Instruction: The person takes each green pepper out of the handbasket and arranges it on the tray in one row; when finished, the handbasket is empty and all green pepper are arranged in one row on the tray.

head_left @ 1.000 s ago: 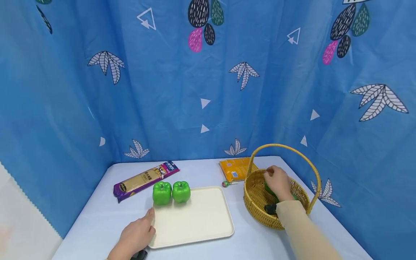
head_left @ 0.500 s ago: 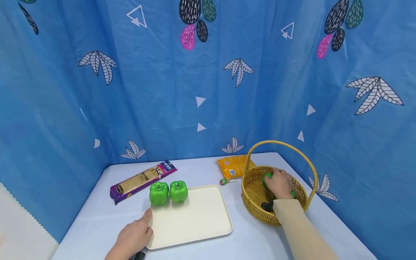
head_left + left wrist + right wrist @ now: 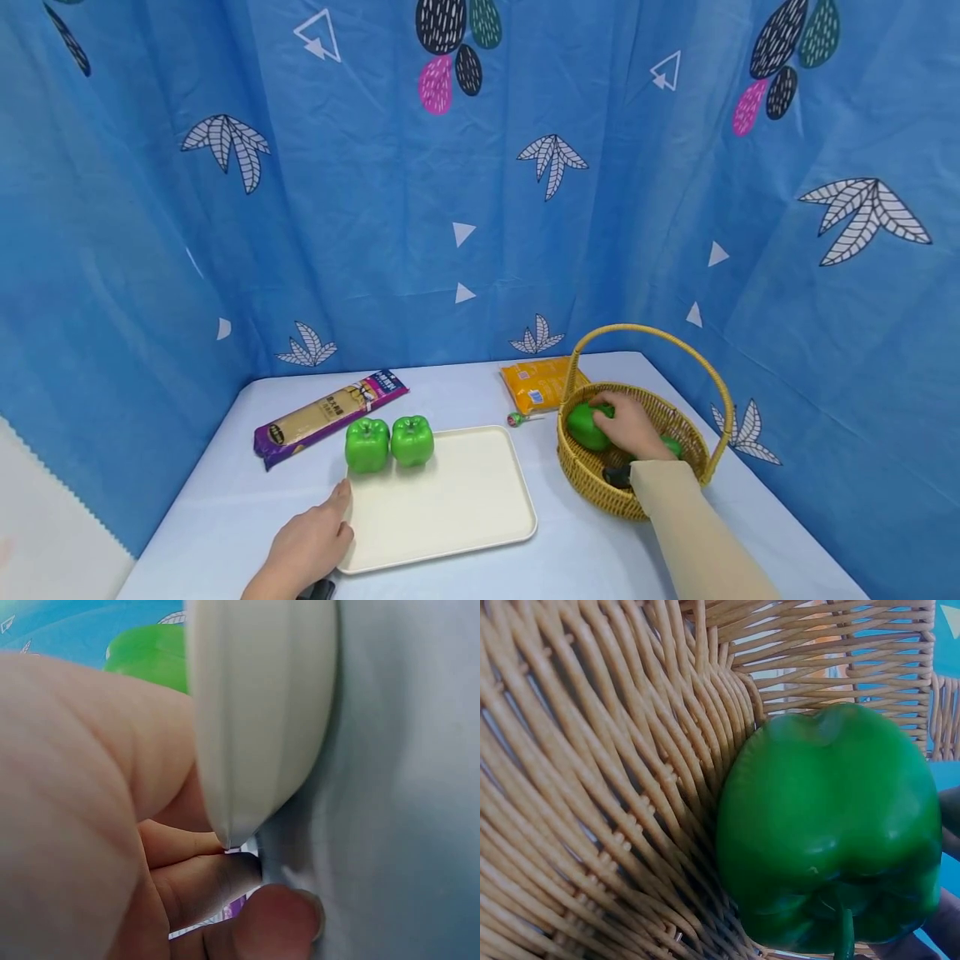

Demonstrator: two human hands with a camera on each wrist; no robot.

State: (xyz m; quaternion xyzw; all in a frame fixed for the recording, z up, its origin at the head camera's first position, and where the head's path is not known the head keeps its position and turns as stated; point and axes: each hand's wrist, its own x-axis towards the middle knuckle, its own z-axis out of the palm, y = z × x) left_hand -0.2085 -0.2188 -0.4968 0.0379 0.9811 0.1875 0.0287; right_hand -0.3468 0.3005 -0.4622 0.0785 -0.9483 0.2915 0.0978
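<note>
In the head view, my left hand holds the left edge of a cream tray; its fingers lie at the rim, and the tray's pale rim fills the middle of the left wrist view. Two green bell peppers stand side by side at the tray's far left corner. Over at the right, my right hand reaches into a yellow wicker basket and grips another green bell pepper by its side. That pepper is beside the basket's woven wall. More green shows partly behind the right wrist.
A purple-edged pasta packet lies at the back left. Behind the basket lies an orange packet, with a small lollipop in front of it. The basket's tall handle arches over the right hand. A blue curtain hangs behind the table.
Inside the basket, my right hand has shifted left with the bell pepper, which now shows more fully by the basket's left wall. The left hand stays at the tray. The head view has shifted slightly.
</note>
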